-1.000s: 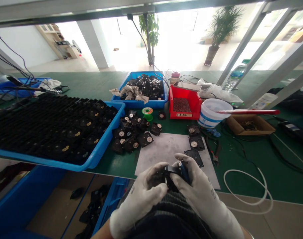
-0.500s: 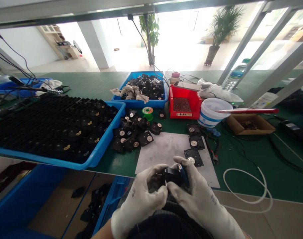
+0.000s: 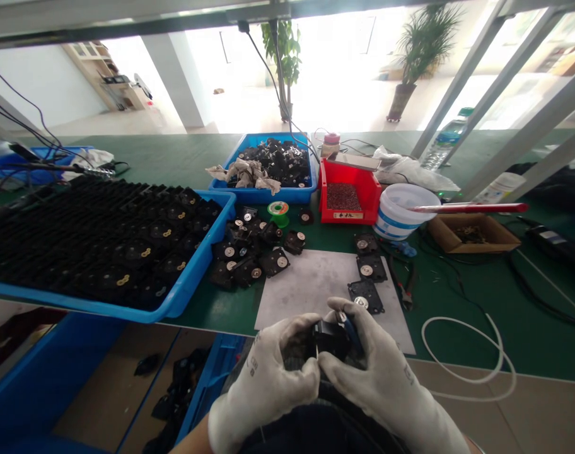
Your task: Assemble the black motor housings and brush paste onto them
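Black plastic housing [image 3: 330, 339] clamped tight, held up just off the bench edge!
White-gloved left hand [image 3: 263, 372] and white-gloved right hand [image 3: 384, 369] both closed around it, steadying it from either side, just before the pale grey sheet [image 3: 316, 284].

L hand [image 3: 263, 378]: gloved, curled inward, gripping
R hand [image 3: 382, 372]: gloved, curled inward, gripping
Both: v. close, at centre, wrists angled out

Most of the small black component [image 3: 329, 337] is hidden by the gloved hands [image 3: 263, 378].
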Demonstrator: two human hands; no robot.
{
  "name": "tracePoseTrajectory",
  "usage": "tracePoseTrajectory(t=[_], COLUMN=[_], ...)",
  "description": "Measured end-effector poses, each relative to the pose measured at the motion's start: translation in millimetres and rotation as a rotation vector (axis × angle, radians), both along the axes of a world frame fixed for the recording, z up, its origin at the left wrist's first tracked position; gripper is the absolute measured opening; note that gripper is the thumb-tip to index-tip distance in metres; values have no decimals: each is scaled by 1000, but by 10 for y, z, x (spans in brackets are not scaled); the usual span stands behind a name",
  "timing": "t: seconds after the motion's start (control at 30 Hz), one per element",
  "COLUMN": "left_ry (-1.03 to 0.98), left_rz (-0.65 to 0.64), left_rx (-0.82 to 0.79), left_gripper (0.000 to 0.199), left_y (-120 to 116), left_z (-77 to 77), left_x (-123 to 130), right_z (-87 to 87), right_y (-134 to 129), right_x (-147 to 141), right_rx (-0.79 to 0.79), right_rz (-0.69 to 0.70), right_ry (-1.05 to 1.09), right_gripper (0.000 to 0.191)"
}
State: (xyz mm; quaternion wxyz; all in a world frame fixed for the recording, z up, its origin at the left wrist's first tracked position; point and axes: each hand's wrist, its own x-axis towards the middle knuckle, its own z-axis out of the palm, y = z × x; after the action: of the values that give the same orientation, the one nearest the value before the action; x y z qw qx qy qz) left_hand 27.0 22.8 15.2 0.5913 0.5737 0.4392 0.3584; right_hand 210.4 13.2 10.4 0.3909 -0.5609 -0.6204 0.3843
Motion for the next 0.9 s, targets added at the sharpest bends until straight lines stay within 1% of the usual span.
tracePoseTrajectory(t=[0.13, 0.27, 0.33, 0.43, 0.5, 0.57, 0.63, 0.73, 0.8, 0.9], left_ry=[1, 4, -11, -59, -87, -93, -91, -126, -181, -328], left_rz=[-18, -31, -35, -47, -45, -26, -13, -27, -20, 54], left_rx=[-18, -22, -34, -101, -142, -145, -132, -159, -208, -322], left_gripper=[60, 63, 61, 56, 55, 55, 54, 49, 44, 40], left_y=[-1, 1, -2, -11, -14, -8, 4, 31, 46, 44], left_z=[25, 37, 41, 52, 61, 67, 66, 55, 49, 49], left_x=[2, 1, 8, 32, 52, 67, 67, 33, -4, -38], right_z=[11, 8, -6, -20, -5, 29, 65, 74, 35, -62], right_y=[-4, -6, -8, -6, 0, 7, 15, 26, 35, 52], right_x=[12, 5, 1, 7, 22, 41, 64, 108, 143, 187], right_rx=[70, 73, 86, 107, 111, 104, 93, 52, 7, -141], right_rz=[15, 11, 1, -6, 10, 40, 61, 72, 71, 35], right_ry=[-24, -41, -61, -72, -49, -24, -10, 22, 99, 284], right_gripper=[54, 52, 51, 48, 49, 53, 58, 58, 57, 56])
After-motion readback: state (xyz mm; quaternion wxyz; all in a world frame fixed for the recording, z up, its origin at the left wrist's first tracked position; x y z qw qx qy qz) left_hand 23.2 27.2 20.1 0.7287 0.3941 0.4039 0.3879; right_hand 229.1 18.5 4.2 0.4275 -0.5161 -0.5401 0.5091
